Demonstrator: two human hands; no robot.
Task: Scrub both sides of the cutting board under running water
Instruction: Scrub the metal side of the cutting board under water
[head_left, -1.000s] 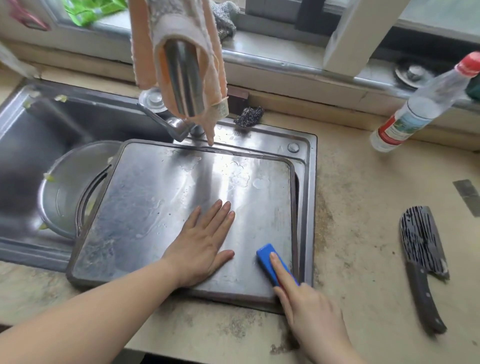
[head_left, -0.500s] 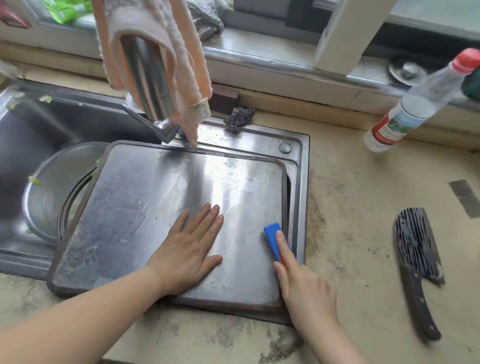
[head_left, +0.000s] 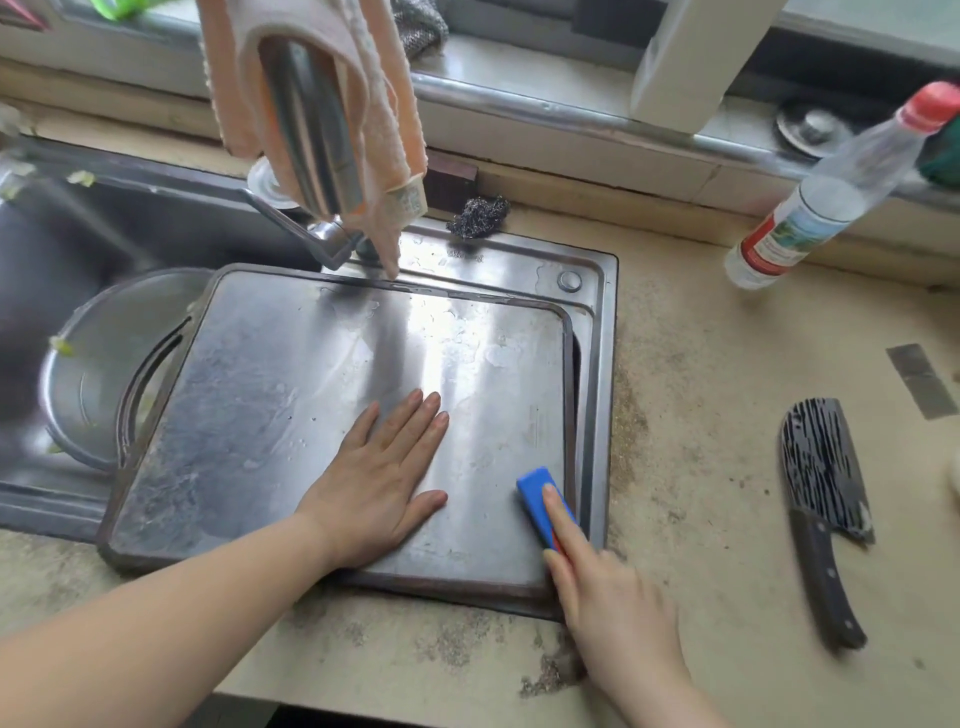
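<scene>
**Top face of the board being scrubbed, tap not visibly running**

Desk (head_left: 727, 467): beige, stained, speckled with grime around the sink rim.

Sink (head_left: 597, 322): steel, set into the desk. A steel bowl (head_left: 93, 374) sits in the basin at left, partly under the board's handle end.

Cutting board (head_left: 322, 395): steel-faced, lying flat across the right part of the sink, near edge resting on the desk. Surface wet, with dull smears on the left half and brighter metal at right.

Tap (head_left: 311, 130): hangs over the board's far edge, a peach cloth (head_left: 384, 104) draped round it. No stream of water visible.

Left hand (head_left: 379, 483): flat on the middle of the board, fingers straight and together, pressing it still, grasping nothing.

Right hand (head_left: 613, 603): at the board's near right corner, forefinger laid straight along a blue sponge (head_left: 540, 499), pressing it to the surface. Whether the other fingers curl round it cannot be told.

Off to the right: cleaver (head_left: 826, 499) on the desk, well apart; clear bottle (head_left: 831, 197) with red cap near the sill. Steel wool (head_left: 478, 215) behind the sink.

Judgement: first side in hand, right edge only. Next calls for working the sponge leftward over the dull patches, getting water running, then turning the board over.
</scene>
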